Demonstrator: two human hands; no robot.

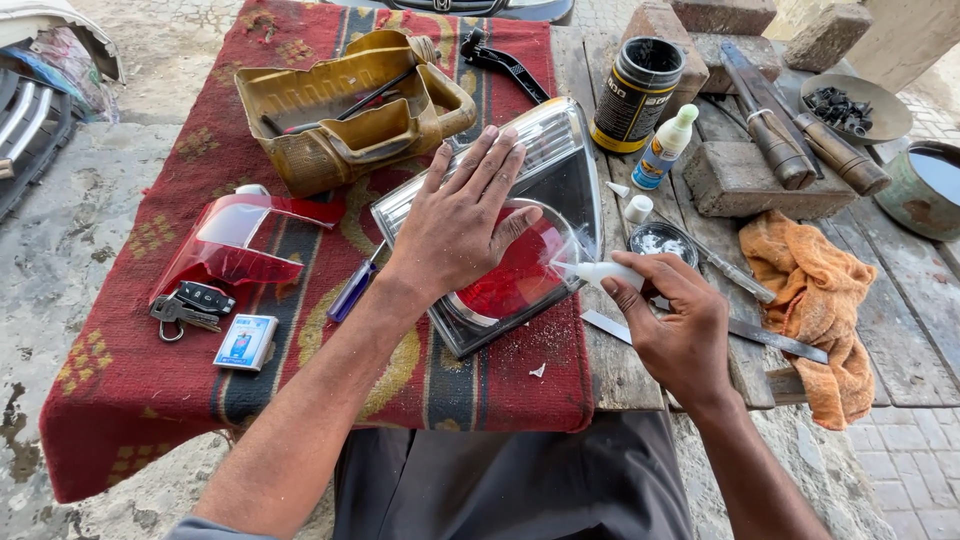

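Observation:
A car tail light [540, 180] with a clear outer lens and a round red inner part lies on a red patterned rug [140, 380]. My left hand [462, 220] lies flat on top of it, fingers spread, pressing it down. My right hand [675, 325] grips a small white tube [598, 272] whose nozzle touches the light's right edge, near the red part. A blue-handled screwdriver [350, 290] lies just left of the light, partly under my left wrist.
A broken red lens piece [225, 245], car keys [185, 308] and a small box [245, 342] lie to the left. Behind stand a yellow cut-open jerrycan [340, 110], a black-and-yellow can [635, 95] and a small glue bottle [665, 145]. Right: bricks [745, 180], orange rag [820, 300], metal blade [775, 340].

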